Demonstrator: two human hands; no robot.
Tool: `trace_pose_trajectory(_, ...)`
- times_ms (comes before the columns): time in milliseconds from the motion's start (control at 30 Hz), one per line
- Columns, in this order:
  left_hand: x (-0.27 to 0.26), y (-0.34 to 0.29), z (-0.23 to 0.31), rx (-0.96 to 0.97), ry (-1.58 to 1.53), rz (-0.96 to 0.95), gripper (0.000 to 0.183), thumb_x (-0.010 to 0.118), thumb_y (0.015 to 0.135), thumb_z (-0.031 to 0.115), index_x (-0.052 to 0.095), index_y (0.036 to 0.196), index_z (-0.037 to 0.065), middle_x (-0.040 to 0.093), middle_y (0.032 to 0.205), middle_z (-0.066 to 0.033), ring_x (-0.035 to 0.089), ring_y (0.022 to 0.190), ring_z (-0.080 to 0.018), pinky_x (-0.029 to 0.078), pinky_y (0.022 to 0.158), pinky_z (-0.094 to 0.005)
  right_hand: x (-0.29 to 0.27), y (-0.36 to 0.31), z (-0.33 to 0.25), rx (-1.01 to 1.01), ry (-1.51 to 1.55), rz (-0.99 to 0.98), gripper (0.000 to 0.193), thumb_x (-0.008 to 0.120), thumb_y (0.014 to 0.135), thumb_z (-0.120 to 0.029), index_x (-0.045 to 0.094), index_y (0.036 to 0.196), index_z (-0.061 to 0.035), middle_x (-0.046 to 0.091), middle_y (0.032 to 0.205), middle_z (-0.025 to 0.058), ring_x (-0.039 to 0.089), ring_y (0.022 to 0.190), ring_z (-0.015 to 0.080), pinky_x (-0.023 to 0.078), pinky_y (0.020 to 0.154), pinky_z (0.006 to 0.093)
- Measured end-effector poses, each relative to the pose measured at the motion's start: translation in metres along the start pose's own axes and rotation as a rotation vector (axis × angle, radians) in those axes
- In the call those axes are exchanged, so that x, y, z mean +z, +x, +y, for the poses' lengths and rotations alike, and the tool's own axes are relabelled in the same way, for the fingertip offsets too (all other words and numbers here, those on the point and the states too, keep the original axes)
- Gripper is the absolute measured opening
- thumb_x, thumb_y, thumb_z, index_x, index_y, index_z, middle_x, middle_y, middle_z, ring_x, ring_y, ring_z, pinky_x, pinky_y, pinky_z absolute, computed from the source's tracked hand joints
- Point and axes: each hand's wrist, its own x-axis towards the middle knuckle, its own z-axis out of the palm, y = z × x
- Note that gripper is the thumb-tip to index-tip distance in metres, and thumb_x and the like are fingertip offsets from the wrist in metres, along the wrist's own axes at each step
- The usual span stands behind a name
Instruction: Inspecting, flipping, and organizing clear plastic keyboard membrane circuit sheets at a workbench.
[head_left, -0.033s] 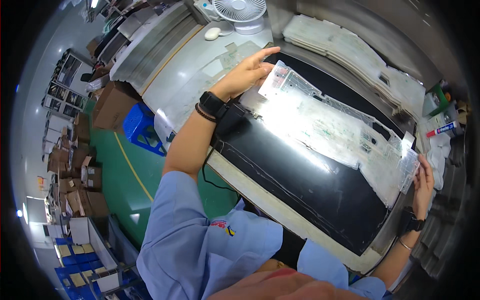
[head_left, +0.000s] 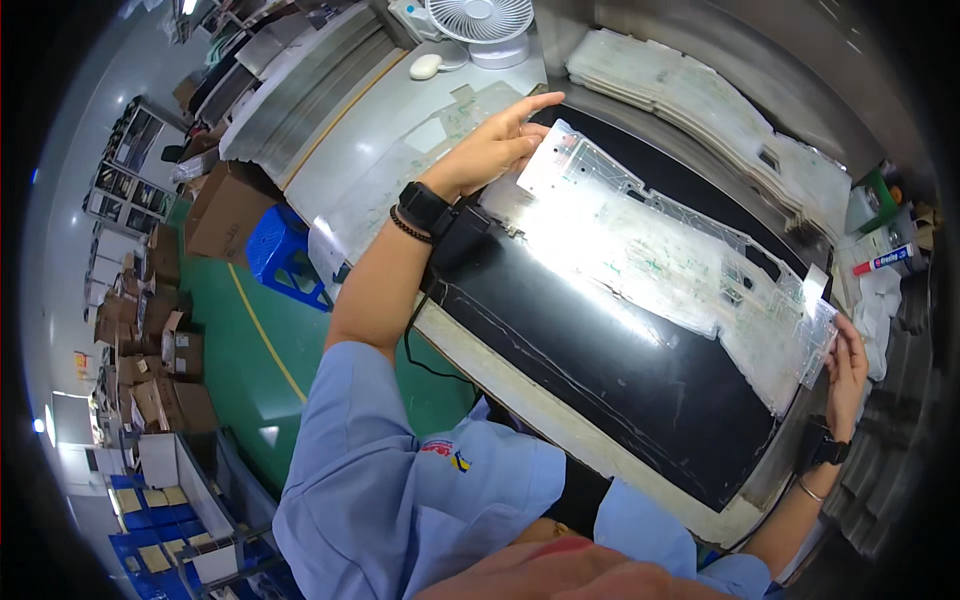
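Note:
A long, thin translucent sheet with cut-outs and fine printed lines [head_left: 600,180] stretches between my hands over the black work surface [head_left: 600,360]. My left hand [head_left: 497,145] grips its far left corner between thumb and bent fingers, while the index finger points out straight. At the near right end, my right hand [head_left: 848,365] is closed on the sheet's edge. Beneath lies a cloudy plate with green smudges [head_left: 650,255]; glare hides part of it, and I cannot tell whether the two touch.
Behind the work surface rests a stack of similar cloudy plates [head_left: 680,80]. A white fan [head_left: 485,45] and a white mouse-shaped object [head_left: 425,66] stand at the far left. On the right lie a red-capped tube [head_left: 885,260] and a green bin [head_left: 876,203]. A blue stool [head_left: 283,255] is to my left.

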Motion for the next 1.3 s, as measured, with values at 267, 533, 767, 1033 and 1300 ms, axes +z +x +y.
trace_pose_trajectory(267, -0.003, 0.006, -0.011, 0.217, 0.343, 0.110, 0.020, 0.053, 0.084, 0.012, 0.063, 0.098, 0.001, 0.058, 0.106, -0.0070, 0.055, 0.090, -0.0127, 0.042, 0.081, -0.0242, -0.031, 0.008, 0.007, -0.227, -0.167, 0.110, 0.023, 0.052, 0.085, -0.007, 0.055, 0.106, 0.0019, 0.055, 0.108, 0.0077, 0.052, 0.096, 0.0137, 0.038, 0.087, 0.0251)
trace_pose_trajectory(533, 0.001, 0.004, -0.014, -0.048, -0.035, 0.100, 0.024, 0.052, 0.086, 0.019, 0.063, 0.095, -0.001, 0.063, 0.091, -0.0069, 0.057, 0.083, -0.0114, 0.042, 0.080, -0.0226, -0.027, 0.009, 0.010, -0.052, 0.109, 0.195, 0.025, 0.050, 0.089, -0.014, 0.055, 0.110, -0.0021, 0.054, 0.085, -0.0014, 0.045, 0.070, 0.0040, 0.041, 0.066, 0.0179)
trace_pose_trajectory(767, 0.005, 0.004, -0.010, -0.019, 0.011, 0.008, 0.027, 0.050, 0.086, 0.021, 0.063, 0.097, -0.001, 0.063, 0.091, -0.0080, 0.057, 0.083, -0.0119, 0.042, 0.080, -0.0242, -0.023, 0.011, 0.013, -0.020, 0.093, 0.230, 0.025, 0.051, 0.088, -0.015, 0.056, 0.110, -0.0036, 0.054, 0.084, -0.0027, 0.045, 0.069, 0.0025, 0.040, 0.064, 0.0164)
trace_pose_trajectory(1033, 0.008, 0.002, -0.009, 0.013, 0.060, -0.009, 0.026, 0.050, 0.086, 0.019, 0.062, 0.096, -0.002, 0.063, 0.086, -0.0064, 0.055, 0.078, -0.0101, 0.043, 0.074, -0.0230, -0.022, 0.013, 0.013, 0.020, 0.111, 0.294, 0.024, 0.052, 0.088, -0.015, 0.056, 0.109, -0.0050, 0.054, 0.085, -0.0044, 0.045, 0.069, 0.0018, 0.039, 0.063, 0.0154)
trace_pose_trajectory(1300, 0.007, 0.000, -0.007, 0.014, 0.070, -0.011, 0.026, 0.048, 0.087, 0.018, 0.062, 0.098, -0.001, 0.063, 0.084, -0.0050, 0.054, 0.075, -0.0078, 0.043, 0.071, -0.0214, -0.018, 0.010, 0.009, -0.001, 0.134, 0.288, 0.023, 0.052, 0.087, -0.013, 0.056, 0.108, -0.0041, 0.054, 0.085, -0.0041, 0.046, 0.068, 0.0016, 0.039, 0.062, 0.0155)
